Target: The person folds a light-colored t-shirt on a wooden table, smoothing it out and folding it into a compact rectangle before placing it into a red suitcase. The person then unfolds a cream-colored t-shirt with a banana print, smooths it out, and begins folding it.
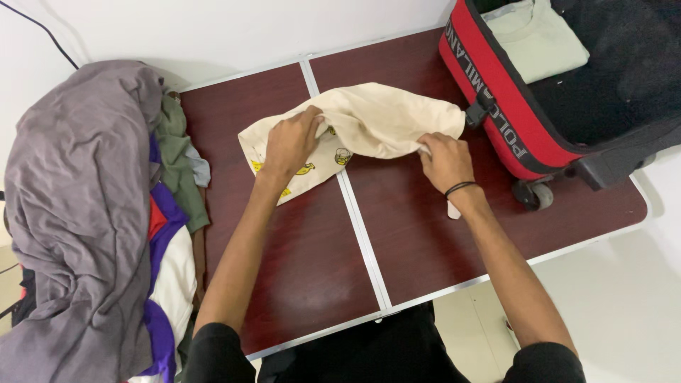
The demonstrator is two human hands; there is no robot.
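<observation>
A cream cotton garment with small yellow prints point(369, 124) lies mid-table on the dark red folding table point(305, 262). The left hand point(289, 144) presses on its left part, fingers curled into the fabric; the right hand point(445, 162) pinches its right edge, beside the open red suitcase point(496, 92).

Soft, even light is filling the room, so everything is looking bright and clear. The dark red table point(298, 269) is shining a little near the front. Small soft shadows are lying under the arms. Nothing is looking blurry
</observation>
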